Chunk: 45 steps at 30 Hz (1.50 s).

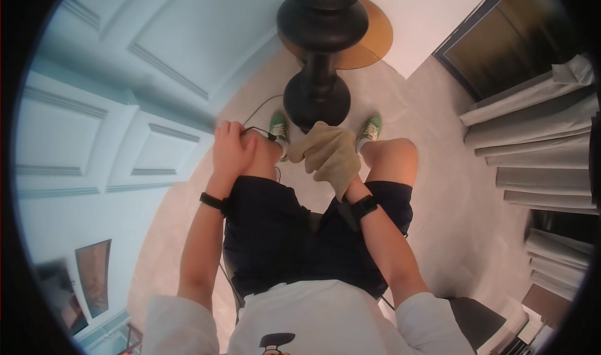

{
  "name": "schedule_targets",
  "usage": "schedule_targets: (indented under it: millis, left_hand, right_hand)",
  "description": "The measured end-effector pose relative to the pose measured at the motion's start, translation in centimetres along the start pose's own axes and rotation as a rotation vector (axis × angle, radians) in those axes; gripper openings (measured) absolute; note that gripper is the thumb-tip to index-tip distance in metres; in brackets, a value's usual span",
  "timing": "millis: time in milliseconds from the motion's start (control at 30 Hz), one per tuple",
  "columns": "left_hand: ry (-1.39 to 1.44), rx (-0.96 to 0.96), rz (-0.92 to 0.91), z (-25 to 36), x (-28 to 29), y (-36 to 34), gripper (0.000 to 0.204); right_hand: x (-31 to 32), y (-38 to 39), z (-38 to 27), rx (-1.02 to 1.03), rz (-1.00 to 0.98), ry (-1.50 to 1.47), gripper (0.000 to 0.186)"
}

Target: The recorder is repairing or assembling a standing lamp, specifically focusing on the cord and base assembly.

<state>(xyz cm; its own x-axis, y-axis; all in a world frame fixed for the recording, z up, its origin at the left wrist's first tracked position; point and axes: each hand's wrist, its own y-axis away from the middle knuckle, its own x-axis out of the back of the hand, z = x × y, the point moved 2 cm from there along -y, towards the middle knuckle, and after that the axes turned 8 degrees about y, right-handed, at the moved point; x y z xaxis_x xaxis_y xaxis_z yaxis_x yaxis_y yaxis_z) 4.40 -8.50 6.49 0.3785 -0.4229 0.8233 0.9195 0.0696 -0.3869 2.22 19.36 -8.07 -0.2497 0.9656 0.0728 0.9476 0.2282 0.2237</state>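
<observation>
My left hand (232,148) lies over my left knee, its fingers spread over the front and the thumb apart. A thin black cable (256,130) runs beside its fingertips; I cannot make out whether the fingers touch it. My right hand is covered by a loose, wrinkled beige glove (328,157), held between my knees with the fabric fingers bent to the left. The glove hides what the fingers do. Just beyond it stands a black turned column (317,95) with bulging rounded sections, its lower edge overlapped by the glove in this view.
A round amber disc (374,33) shows behind the column. White panelled walls (62,130) stand on the left, beige curtains (532,126) hang at the right, and a dark framed panel (501,39) is at the far right. My green shoes (371,127) rest on the pale floor.
</observation>
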Motion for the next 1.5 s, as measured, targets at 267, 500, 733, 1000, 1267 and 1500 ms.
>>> schedule_targets:
  millis: [267,500,733,1000,1267,1500]
  left_hand:
    - [0.0,0.196,-0.281,0.1,-0.2,1.6,0.026]
    - [0.018,-0.014,-0.153,1.0,-0.6,-0.6,0.02]
    - [0.017,-0.007,-0.255,1.1,-1.0,0.2,0.017]
    - [-0.061,-0.055,-0.102,0.2,0.1,0.1,0.015]
    - [-0.052,-0.102,-0.126,1.4,0.1,0.4,0.02]
    - [0.019,-0.039,-0.161,1.0,-1.5,-0.4,0.023]
  right_hand:
    - [-0.3,1.9,-5.3,0.163,-0.03,-0.079,0.024]
    - [1.3,0.3,-11.3,0.778,-0.179,-0.175,0.038]
    - [1.1,-1.1,-2.8,0.344,-0.103,-0.084,0.04]
    - [-0.6,0.5,-9.3,0.353,-0.142,-0.062,0.033]
    - [-0.5,0.1,-3.7,0.037,-0.044,0.034,0.024]
    - [0.9,-1.8,3.2,0.144,-0.088,0.025,0.025]
